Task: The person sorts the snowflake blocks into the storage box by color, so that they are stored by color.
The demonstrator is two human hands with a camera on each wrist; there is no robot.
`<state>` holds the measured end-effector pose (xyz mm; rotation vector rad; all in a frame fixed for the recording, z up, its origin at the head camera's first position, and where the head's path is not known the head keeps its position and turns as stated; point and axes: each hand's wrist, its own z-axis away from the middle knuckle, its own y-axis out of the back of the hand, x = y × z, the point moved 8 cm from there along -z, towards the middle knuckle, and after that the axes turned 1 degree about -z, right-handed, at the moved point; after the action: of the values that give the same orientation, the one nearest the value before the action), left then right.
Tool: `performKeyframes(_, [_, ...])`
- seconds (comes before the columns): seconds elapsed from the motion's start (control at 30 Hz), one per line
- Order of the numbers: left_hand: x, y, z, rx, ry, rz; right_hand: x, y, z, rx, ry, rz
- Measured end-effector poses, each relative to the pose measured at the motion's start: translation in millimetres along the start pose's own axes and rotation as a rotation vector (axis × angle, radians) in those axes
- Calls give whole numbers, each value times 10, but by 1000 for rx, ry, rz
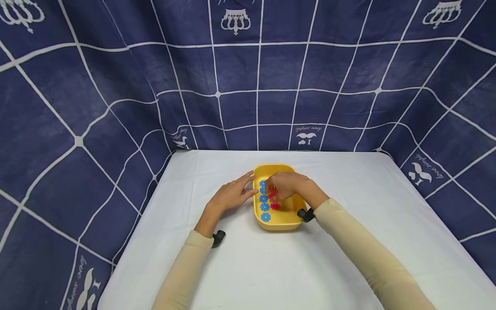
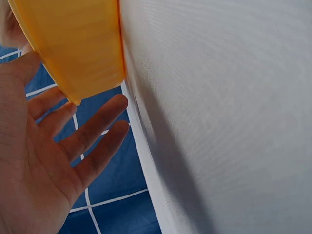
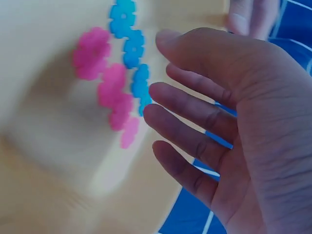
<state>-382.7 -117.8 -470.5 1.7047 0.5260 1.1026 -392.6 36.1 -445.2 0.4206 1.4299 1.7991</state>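
Observation:
A yellow plastic tray with rounded corners holds a row of blue flower-shaped discs along its left side. Beside them, pink-red flower-shaped discs form a second row. My right hand is inside the tray over the far part of the rows. Its fingers are loosely bent and apart, with nothing between them, and overlap the blue discs in the right wrist view. At the tray's left wall, my left hand has its thumb and fingertips right at the rim, fingers spread.
The tray stands on a white-covered table. A dark blue curtain with white grid lines surrounds the back and sides. A small black camera sits at my left wrist, another at my right.

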Motion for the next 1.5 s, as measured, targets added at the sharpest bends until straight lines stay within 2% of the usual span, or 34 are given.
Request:
performKeyframes(0.4, [6,-41,-3,-4,6,-1,16,227,232,180,-11,-97])
performKeyframes(0.9, [4,-34,1,5,24,0,93,244,365,302,-3,-180])
performKeyframes(1.3, [14,-38,-12,4,15,-9,448,251,727,408,-46,-232])
performKeyframes(1.5, [11,-31,-14,10,12,-16,666,245,966,462,-82,-216])
